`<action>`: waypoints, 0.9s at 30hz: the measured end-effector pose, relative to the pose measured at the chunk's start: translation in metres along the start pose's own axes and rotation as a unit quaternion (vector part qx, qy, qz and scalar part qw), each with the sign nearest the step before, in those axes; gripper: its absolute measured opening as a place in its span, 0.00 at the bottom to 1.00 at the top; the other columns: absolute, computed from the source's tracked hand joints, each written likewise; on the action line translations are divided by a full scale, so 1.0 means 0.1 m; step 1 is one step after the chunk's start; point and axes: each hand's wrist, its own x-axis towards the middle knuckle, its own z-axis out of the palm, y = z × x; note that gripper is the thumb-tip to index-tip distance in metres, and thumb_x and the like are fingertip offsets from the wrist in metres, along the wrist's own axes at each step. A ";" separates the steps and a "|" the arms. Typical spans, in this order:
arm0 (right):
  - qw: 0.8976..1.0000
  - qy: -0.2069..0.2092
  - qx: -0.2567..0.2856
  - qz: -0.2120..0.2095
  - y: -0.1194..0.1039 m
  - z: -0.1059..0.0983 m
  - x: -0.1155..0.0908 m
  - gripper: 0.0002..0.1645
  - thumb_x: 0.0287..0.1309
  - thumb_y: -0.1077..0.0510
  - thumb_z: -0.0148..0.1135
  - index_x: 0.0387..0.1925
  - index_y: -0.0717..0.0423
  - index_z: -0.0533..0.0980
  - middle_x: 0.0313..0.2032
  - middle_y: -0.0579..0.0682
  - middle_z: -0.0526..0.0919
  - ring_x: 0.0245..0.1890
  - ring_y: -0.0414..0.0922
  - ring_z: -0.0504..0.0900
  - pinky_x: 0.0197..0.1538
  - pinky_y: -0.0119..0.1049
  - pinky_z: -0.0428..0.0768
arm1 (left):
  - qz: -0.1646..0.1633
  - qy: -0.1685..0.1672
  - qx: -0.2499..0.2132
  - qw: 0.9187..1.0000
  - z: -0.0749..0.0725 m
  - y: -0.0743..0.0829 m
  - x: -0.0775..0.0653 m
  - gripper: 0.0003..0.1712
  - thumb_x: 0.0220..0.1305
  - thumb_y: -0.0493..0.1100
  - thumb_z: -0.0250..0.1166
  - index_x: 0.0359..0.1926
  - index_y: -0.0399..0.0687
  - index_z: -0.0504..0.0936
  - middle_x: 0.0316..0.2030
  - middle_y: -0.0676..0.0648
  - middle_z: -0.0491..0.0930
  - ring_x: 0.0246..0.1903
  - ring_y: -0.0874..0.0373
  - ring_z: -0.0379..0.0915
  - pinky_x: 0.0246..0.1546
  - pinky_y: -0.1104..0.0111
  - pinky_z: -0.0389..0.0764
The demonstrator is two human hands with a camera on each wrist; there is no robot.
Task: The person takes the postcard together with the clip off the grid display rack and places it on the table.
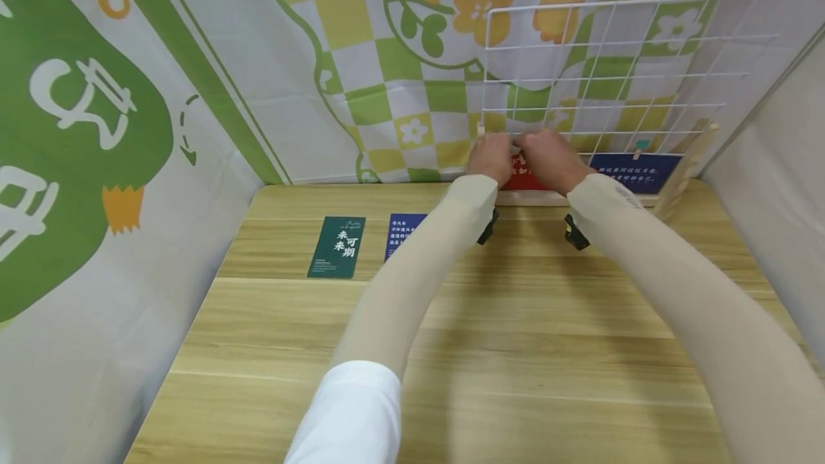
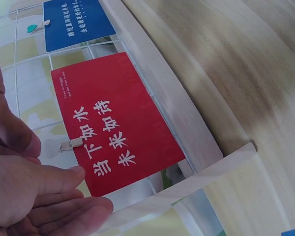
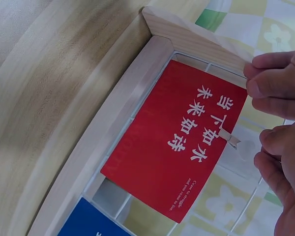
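Right wrist view: a red rectangular card (image 3: pixel 169 140) reads “当下如水 未来如诗”. The left grip (image 3: pixel 278 81) and right grip (image 3: pixel 285 172) curl loosely, holding nothing.

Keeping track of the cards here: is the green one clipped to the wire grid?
No, the head view shows the green card lying on the wooden table, apart from the wire grid.

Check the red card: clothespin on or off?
On: both wrist views show the clothespin gripping the red card at its top edge.
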 end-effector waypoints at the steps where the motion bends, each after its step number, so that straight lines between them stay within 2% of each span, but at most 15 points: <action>1: 1.000 -0.003 -0.002 0.002 0.00 0.01 0.01 0.13 0.62 0.75 0.53 0.39 0.65 0.82 0.35 0.63 0.86 0.36 0.59 0.85 0.39 0.51 0.83 | 0.001 0.002 -0.001 1.000 0.00 0.01 0.00 0.13 0.64 0.35 0.60 0.47 0.48 0.85 0.52 0.50 0.84 0.53 0.55 0.79 0.55 0.68 0.79; 7: 0.999 -0.021 -0.027 0.003 0.00 0.03 0.02 0.06 0.61 0.73 0.56 0.32 0.66 0.79 0.31 0.64 0.84 0.33 0.61 0.84 0.36 0.52 0.83 | 0.001 0.015 0.015 1.000 0.02 0.03 0.03 0.11 0.64 0.35 0.61 0.45 0.48 0.85 0.50 0.49 0.85 0.51 0.55 0.80 0.51 0.68 0.81; 12: 0.998 -0.043 -0.049 0.007 0.00 0.06 0.04 0.07 0.61 0.73 0.56 0.31 0.67 0.79 0.31 0.63 0.84 0.32 0.60 0.85 0.34 0.51 0.83 | 0.003 0.014 0.025 1.000 0.03 0.03 0.05 0.12 0.65 0.34 0.60 0.46 0.47 0.85 0.49 0.47 0.85 0.49 0.54 0.82 0.48 0.68 0.83; 18: 0.997 -0.056 -0.052 0.010 0.03 0.09 0.08 0.07 0.59 0.75 0.56 0.28 0.68 0.79 0.30 0.64 0.84 0.32 0.60 0.84 0.35 0.51 0.83 | 0.004 0.008 0.040 0.999 0.05 0.03 0.09 0.12 0.67 0.36 0.58 0.47 0.48 0.84 0.49 0.48 0.85 0.48 0.53 0.82 0.45 0.66 0.84; 27: 0.998 -0.034 -0.058 0.019 0.05 0.12 0.12 0.08 0.59 0.75 0.55 0.31 0.68 0.81 0.31 0.65 0.85 0.34 0.62 0.84 0.37 0.53 0.83 | 0.019 0.030 0.065 0.997 0.13 0.01 0.13 0.12 0.71 0.38 0.55 0.46 0.51 0.85 0.47 0.50 0.86 0.47 0.55 0.83 0.45 0.67 0.84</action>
